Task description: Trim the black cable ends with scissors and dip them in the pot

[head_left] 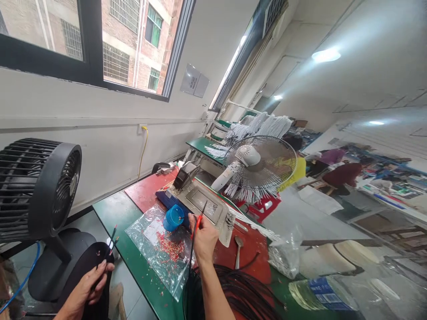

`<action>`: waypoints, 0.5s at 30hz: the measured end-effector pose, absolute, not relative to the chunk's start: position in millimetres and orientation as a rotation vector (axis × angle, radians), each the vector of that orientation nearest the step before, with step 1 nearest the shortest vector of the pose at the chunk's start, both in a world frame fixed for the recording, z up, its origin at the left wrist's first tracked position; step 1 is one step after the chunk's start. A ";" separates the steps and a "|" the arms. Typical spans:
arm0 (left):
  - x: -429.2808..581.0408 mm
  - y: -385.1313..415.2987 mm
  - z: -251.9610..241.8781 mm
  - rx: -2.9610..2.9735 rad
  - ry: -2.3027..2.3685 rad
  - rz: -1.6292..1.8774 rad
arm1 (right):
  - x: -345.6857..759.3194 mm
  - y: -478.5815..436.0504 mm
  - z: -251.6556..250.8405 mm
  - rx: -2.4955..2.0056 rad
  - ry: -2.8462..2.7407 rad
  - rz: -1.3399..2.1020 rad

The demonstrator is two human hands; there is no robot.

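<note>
My left hand [95, 282] is closed around black cables [111, 246] at the lower left. Their far ends show small coloured tips. My right hand [205, 240] is closed on a slim tool [199, 221] with an orange-red part and a dark pointed tip; its exact kind is unclear. A black cord or cable runs down beside that hand. Beyond the fingertips lies a grey metal tray-like device [218, 213] with a recessed middle. Left of the right hand, a blue cup [173, 217] stands near red and yellowish scraps [171, 246] on a clear plastic bag [140, 235].
Black cables [240, 289] lie coiled under my right forearm, near a metal spoon [238, 253]. A black fan [50, 191] stands left, a grey fan [260, 162] beyond the table [133, 262]. A clear bottle [320, 293] lies at right. People sit in the background.
</note>
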State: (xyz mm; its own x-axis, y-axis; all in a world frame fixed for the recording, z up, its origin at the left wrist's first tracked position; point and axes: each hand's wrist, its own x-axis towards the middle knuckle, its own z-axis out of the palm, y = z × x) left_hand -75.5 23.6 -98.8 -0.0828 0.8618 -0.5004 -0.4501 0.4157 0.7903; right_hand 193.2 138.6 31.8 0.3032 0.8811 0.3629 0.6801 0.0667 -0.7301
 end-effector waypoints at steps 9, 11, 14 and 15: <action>-87.2 21.0 -127.9 0.307 0.978 1.273 | 186.4 155.6 14.6 -1.891 -1.578 0.072; -89.5 20.1 -123.0 0.219 0.898 1.283 | 185.6 156.9 13.5 -1.901 -1.595 0.041; -90.8 21.1 -120.0 0.109 0.863 1.281 | 185.0 158.6 13.5 -1.917 -1.610 0.050; -90.7 21.9 -119.7 0.077 0.867 1.280 | 185.2 158.8 14.2 -1.916 -1.617 0.067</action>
